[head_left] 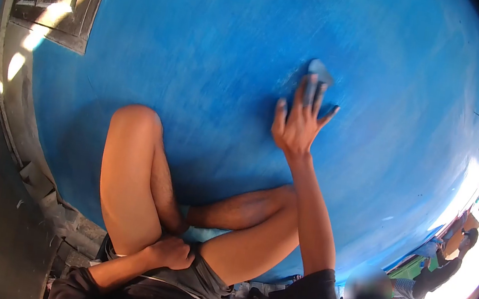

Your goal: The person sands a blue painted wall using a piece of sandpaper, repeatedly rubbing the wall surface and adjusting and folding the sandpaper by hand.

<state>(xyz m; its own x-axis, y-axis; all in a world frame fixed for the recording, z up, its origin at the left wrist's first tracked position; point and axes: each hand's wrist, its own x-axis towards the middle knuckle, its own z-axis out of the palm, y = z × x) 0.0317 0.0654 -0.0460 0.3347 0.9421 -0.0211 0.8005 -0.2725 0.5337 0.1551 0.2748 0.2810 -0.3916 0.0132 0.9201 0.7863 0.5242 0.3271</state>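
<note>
Currently, I have the right hand (300, 121) spread wide, touching a bluish pad (322, 70) against the blue wall (213, 73); the left hand (172, 253) curls on the dark shorts (207, 278), its grip I cannot tell.

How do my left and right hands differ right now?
The left hand is curled at the lap; the right hand reaches across the blue surface to a small grey-blue piece. The right hand's fingers are spread and dark toward the tips; the left hand's are folded. Both hands extend from dark sleeves.
</note>
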